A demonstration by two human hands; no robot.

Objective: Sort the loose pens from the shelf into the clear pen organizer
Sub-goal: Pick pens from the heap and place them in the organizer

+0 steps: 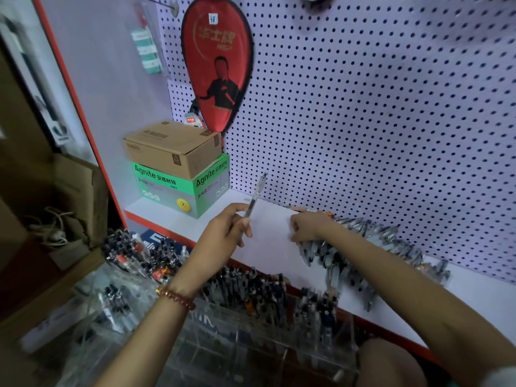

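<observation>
Left hand: The left hand (226, 230) pinched one clear-barrelled pen (255, 196) low on its barrel between thumb and fingers. The pen's far end tilted up toward the pegboard (363, 107).
Right hand: The right hand (307, 227) lay knuckles-up on the near end of the loose pens (363, 247). Its fingers were curled under, and I could not tell whether they held a pen.
Loose pens: A long heap lay on the white shelf (273, 247) against the pegboard, running off to the right.
Organizer: The clear pen organizer (212, 331) stood below the shelf's front edge. Its compartments nearest the shelf were packed with upright pens.
Step in hand: Judged to be picking a pen for transfer to the organizer.
Procedure: Match the held pen to a compartment of like pens. Turn it vertical above the opening and lower it straight, since crowded neighbours could deflect it.
Caution: Draw single pens from the heap's edge; a tug from the middle might roll others off the shelf.
</observation>
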